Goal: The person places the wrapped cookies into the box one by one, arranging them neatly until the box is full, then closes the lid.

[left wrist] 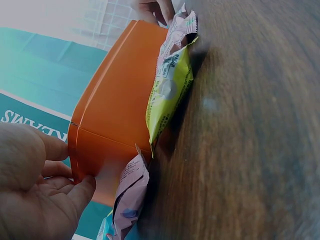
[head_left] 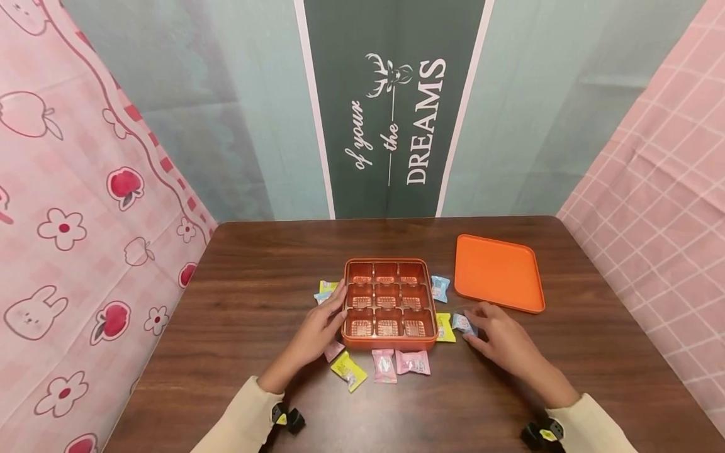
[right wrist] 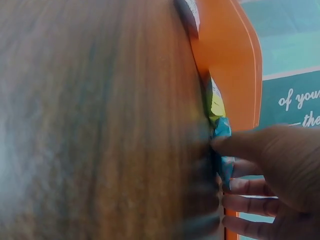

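pinching blue candy (head_left: 463, 323), right hand (head_left: 502, 340) — left hand (head_left: 313, 331) relaxed against box (head_left: 391, 344) — wood table (head_left: 260, 270), printed cloth (head_left: 362, 31) behind

Orange nine-compartment box (head_left: 389, 344) (open-topped), sitting flat, small blue-wrapped sweet (head_left: 462, 323) near its right side

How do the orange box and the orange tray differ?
- The orange box is divided into nine compartments; the orange tray is one undivided surface.
- The box has tall walls; the tray is shallow, with a low rim.
- The left hand touches the box, not the tray.
Shared: both are orange with rounded corners and lie on the table.
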{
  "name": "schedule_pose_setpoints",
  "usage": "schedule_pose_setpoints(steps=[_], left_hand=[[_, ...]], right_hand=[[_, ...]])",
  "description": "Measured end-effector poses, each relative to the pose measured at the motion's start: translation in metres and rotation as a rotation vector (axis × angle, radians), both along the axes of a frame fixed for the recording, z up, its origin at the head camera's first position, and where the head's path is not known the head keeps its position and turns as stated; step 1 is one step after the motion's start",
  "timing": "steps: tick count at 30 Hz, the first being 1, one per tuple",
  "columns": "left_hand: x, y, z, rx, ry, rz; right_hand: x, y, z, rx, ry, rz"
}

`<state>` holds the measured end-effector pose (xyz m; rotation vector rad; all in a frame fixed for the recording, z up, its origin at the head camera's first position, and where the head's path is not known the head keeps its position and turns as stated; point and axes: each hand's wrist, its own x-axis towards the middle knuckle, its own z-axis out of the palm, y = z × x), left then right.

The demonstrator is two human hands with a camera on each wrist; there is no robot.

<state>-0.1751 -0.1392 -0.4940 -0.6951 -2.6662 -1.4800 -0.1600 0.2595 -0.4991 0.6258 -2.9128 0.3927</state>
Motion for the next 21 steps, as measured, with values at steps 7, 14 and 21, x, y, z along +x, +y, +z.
schedule_pose_setpoints(steps=[7,14,21], left_hand=[[0.000,0.000,-0.001,-0.009,-0.013,0.002],[0.001,0.001,0.000,-0.013,-0.009,0.002],[0.000,0.000,0.000,-0.011,-0.004,0.001]], right_hand=[[0.002,0.003,0.000,0.043,0.020,0.080],[0.002,0.007,-0.002,0.007,-0.032,0.063],[0.000,0.011,0.002,-0.020,-0.058,0.072]])
